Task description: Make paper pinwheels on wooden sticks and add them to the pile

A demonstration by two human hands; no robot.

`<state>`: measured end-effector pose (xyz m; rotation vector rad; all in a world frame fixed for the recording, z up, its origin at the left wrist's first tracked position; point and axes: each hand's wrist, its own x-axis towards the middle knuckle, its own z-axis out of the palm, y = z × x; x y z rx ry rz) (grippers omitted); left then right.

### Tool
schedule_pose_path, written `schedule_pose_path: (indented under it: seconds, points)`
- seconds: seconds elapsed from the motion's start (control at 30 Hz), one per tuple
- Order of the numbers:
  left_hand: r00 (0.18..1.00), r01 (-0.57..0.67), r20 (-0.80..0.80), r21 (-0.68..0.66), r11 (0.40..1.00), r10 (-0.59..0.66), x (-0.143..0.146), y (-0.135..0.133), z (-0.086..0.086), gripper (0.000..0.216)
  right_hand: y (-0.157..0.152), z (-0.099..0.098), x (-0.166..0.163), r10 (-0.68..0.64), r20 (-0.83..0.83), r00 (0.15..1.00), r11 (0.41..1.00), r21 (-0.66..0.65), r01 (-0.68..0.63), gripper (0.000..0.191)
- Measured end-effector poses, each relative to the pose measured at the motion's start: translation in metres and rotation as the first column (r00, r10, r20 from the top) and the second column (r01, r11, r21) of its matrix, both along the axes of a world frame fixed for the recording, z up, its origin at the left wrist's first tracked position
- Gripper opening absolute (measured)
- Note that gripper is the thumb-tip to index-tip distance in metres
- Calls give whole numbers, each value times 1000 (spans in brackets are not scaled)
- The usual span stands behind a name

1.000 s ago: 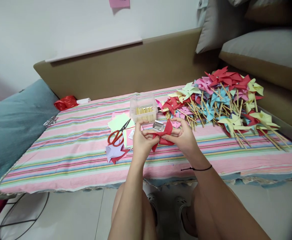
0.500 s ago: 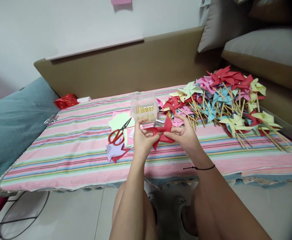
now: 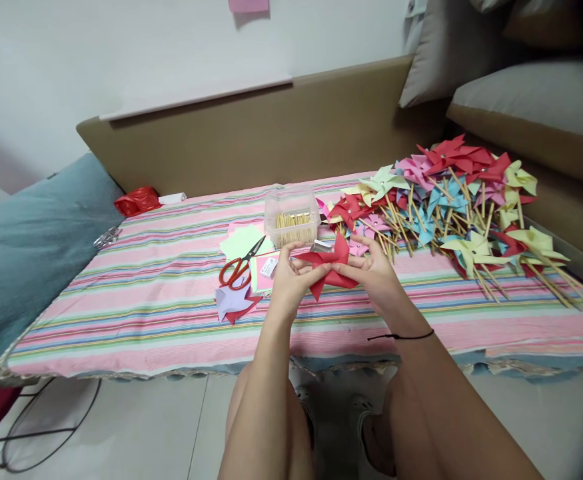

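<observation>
Both my hands hold a red paper pinwheel over the striped cloth. My left hand pinches its left side, fingers closed on the paper. My right hand pinches the right side near the centre; a thin black band circles that wrist. Just behind the pinwheel stand a clear plastic box of wooden sticks and a small metal object, partly hidden by the paper.
Red-handled scissors lie on a stack of coloured paper squares, with cut purple and red pieces in front. A big pile of finished pinwheels on sticks fills the right. A teal cushion lies left, grey cushions back right.
The red pinwheel has been turned and spread flatter between my hands, with more of its blades showing. The view has shifted slightly to the left.
</observation>
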<state>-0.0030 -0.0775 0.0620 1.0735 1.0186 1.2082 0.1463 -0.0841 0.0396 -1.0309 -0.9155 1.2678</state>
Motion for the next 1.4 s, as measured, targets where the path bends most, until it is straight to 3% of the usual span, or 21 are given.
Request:
schedule_pose_path:
  seconds: [0.2, 0.33, 0.53, 0.63, 0.77, 0.9, 1.0, 1.07, 1.13, 1.23, 1.3, 1.4]
  points:
    - [999, -41, -12, -8, 999, 41, 4, 2, -6, 75, -1, -2, 2, 18, 47, 999, 1000, 24, -19, 83]
    - [973, -222, 64, 4, 975, 222, 0, 1, -4, 69, -1, 1, 4, -42, 82, 996, 999, 4, 42, 73]
    - [795, -534, 273, -110, 838, 542, -25, 3, 4, 70, 3, 3, 6, -112, 73, 991, 991, -71, 117, 73]
    - [712, -566, 379, -188, 802, 591, -38, 6, 7, 62, 8, 0, 6, -111, 105, 988, 991, -69, 118, 72]
    - [645, -578, 435, -258, 774, 628, -53, 8, 11, 37, 26, -3, 6, -94, 188, 978, 994, -43, 104, 68]
    - [538, -601, 494, -344, 722, 683, -64, 7, 15, 23, 67, 5, 1, -45, 338, 940, 999, 6, 46, 46]
    - [482, -608, 512, -388, 692, 711, -70, 6, 15, 16, 116, 17, -13, 2, 578, 816, 995, 82, -60, 20]
    - [467, -613, 518, -395, 685, 717, -75, 5, 15, 16, 150, 24, -27, 59, 798, 599, 983, 57, -173, 17]
    - [419, -645, 513, -413, 643, 749, -79, 4, 17, 19, 181, 25, -45, 118, 864, 489, 974, -5, -226, 18]
    - [338, -683, 495, -456, 570, 801, -83, 3, 20, 22, 213, 16, -73, 199, 894, 402, 961, -98, -258, 18]
    - [313, -696, 481, -470, 542, 819, -84, 3, 22, 21, 226, 6, -89, 244, 900, 361, 951, -150, -269, 29]
    - [344, -691, 448, -474, 546, 825, -83, 1, 18, 24, 239, -9, -107, 297, 900, 319, 936, -209, -282, 33]
